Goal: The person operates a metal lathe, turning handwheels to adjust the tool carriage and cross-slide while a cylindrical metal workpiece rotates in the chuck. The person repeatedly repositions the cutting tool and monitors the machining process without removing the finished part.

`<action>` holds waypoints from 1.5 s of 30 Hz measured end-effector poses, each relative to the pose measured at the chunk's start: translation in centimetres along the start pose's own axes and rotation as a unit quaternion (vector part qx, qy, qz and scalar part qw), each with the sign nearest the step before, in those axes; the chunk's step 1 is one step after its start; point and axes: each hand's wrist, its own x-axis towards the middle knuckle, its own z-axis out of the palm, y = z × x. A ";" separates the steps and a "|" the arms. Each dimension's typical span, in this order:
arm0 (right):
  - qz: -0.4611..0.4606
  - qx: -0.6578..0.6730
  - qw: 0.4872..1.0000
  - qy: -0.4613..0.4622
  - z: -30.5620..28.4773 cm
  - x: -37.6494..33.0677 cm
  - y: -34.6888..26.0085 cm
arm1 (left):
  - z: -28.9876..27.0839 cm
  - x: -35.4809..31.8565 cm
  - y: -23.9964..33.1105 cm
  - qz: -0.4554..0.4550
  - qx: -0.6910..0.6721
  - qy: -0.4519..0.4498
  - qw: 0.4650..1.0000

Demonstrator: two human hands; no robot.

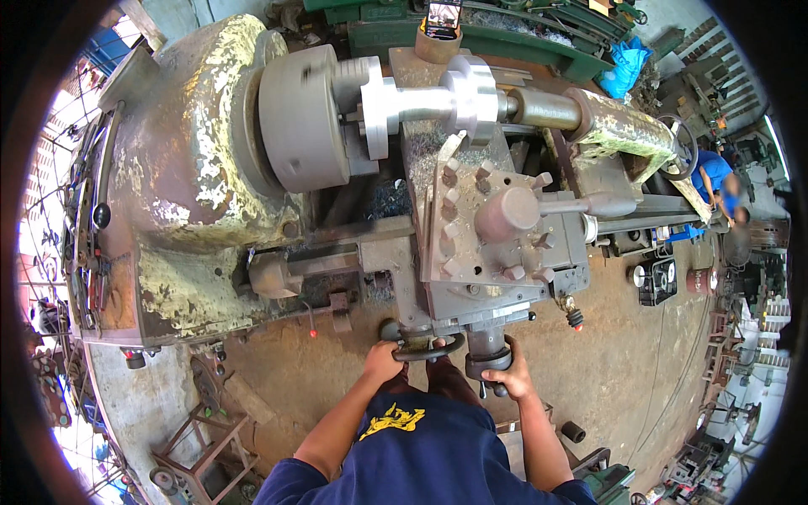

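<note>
1. Lathe headstock (181,160): large, worn, paint flaking; landmark for all entries.
2. Chuck (303,118): grey, round, just right of the headstock.
3. Silver flanged workpiece (438,101): right of the headstock, beyond the chuck.
4. Tailstock (614,126): far right of the headstock.
5. Blue bag (627,71): well right of the headstock, toward the upper edge.
6. Metal frame (198,446): on the floor below the headstock.
7. Person in blue (715,181): far right of the headstock.

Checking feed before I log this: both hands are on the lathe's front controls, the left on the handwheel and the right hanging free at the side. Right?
Not quite. The head view shows the right hand gripping the crank handle, not hanging free. The left hand is on the handwheel as you said.
</note>
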 end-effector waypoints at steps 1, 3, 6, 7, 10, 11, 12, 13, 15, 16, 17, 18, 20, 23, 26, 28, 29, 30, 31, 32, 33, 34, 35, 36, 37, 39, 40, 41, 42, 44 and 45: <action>0.006 0.004 1.000 -0.001 0.0 0.0 -0.1 | 0.1 0.0 -0.1 -0.004 -0.008 -0.002 1.000; 0.006 0.006 1.000 -0.001 0.1 0.0 -0.1 | 0.3 0.0 -0.3 -0.008 -0.008 0.001 1.000; -0.006 0.007 1.000 0.000 0.2 0.0 -0.3 | 0.5 0.2 -0.6 0.001 -0.010 0.002 1.000; -0.006 0.010 1.000 -0.001 0.2 0.0 -0.3 | 0.5 0.2 -0.6 0.003 -0.014 0.001 1.000; -0.003 0.012 1.000 -0.001 0.2 -0.1 -0.4 | 0.4 0.2 -0.7 0.001 -0.009 -0.005 1.000; 0.000 0.007 1.000 0.003 0.2 -0.1 -0.4 | 0.4 0.1 -0.7 0.002 -0.007 -0.003 1.000; 0.002 0.012 1.000 -0.002 0.2 -0.1 -0.4 | 0.3 0.1 -0.7 0.010 0.001 0.002 1.000; 0.005 0.013 1.000 -0.004 0.2 0.0 -0.4 | 0.3 0.1 -0.7 0.008 -0.005 -0.003 1.000; 0.004 0.013 1.000 -0.006 0.2 0.0 -0.4 | 0.4 0.2 -0.7 0.022 0.003 0.000 1.000; -0.001 0.013 1.000 -0.006 0.2 0.0 -0.4 | 0.5 0.2 -0.8 0.026 -0.019 0.013 0.999; -0.006 0.007 1.000 -0.002 0.2 0.0 -0.4 | 0.6 0.2 -0.8 0.035 -0.034 0.032 0.998; -0.004 0.022 1.000 -0.008 0.2 0.0 -0.4 | 0.7 0.2 -0.8 0.044 -0.050 0.052 0.996; 0.004 0.038 0.999 -0.009 0.2 0.1 -0.3 | 0.8 0.1 -0.9 0.041 -0.048 0.048 0.997; 0.014 0.057 0.998 -0.019 0.1 0.1 -0.3 | 0.8 0.1 -0.9 0.035 -0.045 0.041 0.998; 0.027 0.045 0.999 -0.017 -0.1 0.2 -0.3 | 0.7 0.2 -1.0 0.030 -0.039 0.029 0.998; 0.030 0.072 0.996 -0.031 -0.2 0.2 -0.3 | 0.7 0.2 -1.0 0.029 -0.036 0.023 0.999; 0.034 0.084 0.995 -0.036 -0.2 0.2 -0.3 | 0.7 0.2 -1.0 0.029 -0.034 0.022 0.999; 0.035 0.087 0.995 -0.040 -0.3 0.2 -0.3 | 0.7 0.2 -1.0 0.024 -0.023 0.018 0.999; 0.036 0.089 0.994 -0.044 -0.3 0.3 -0.3 | 0.6 0.2 -1.0 0.022 -0.026 0.014 0.999; 0.037 0.091 0.994 -0.047 -0.4 0.3 -0.2 | 0.6 0.2 -1.0 0.017 -0.020 0.007 1.000; 0.045 0.093 0.993 -0.052 -0.5 0.4 -0.2 | 0.6 0.2 -1.0 0.010 -0.010 -0.001 1.000; 0.052 0.095 0.992 -0.057 -0.6 0.4 -0.1 | 0.6 0.2 -0.9 0.019 -0.024 0.008 0.999; 0.060 0.097 0.992 -0.062 -0.8 0.5 0.1 | 0.5 0.1 -0.9 0.027 -0.033 0.017 0.999; 0.058 0.106 0.990 -0.066 -0.9 0.5 0.4 | 0.5 0.1 -0.9 0.035 -0.041 0.026 0.998; 0.055 0.116 0.989 -0.070 -1.0 0.6 0.7 | 0.5 0.1 -0.8 0.036 -0.039 0.027 0.998; 0.056 0.134 0.986 -0.080 -1.4 0.9 1.4 | 0.5 0.1 -0.8 0.039 -0.035 0.029 0.998; 0.059 0.142 0.984 -0.087 -1.5 1.0 1.8 | 0.5 0.1 -0.8 0.040 -0.037 0.032 0.998; 0.063 0.150 0.982 -0.094 -1.7 1.2 2.2 | 0.5 0.1 -0.9 0.040 -0.038 0.035 0.998; 0.066 0.155 0.980 -0.103 -1.9 1.3 2.6 | 0.6 0.0 -0.9 0.041 -0.040 0.038 0.998; 0.069 0.166 0.976 -0.119 -2.1 1.6 3.0 | 0.7 0.1 -1.0 0.040 -0.036 0.036 0.998; 0.070 0.172 0.975 -0.126 -2.2 1.7 3.2 | 0.8 0.1 -1.0 0.039 -0.026 0.034 0.998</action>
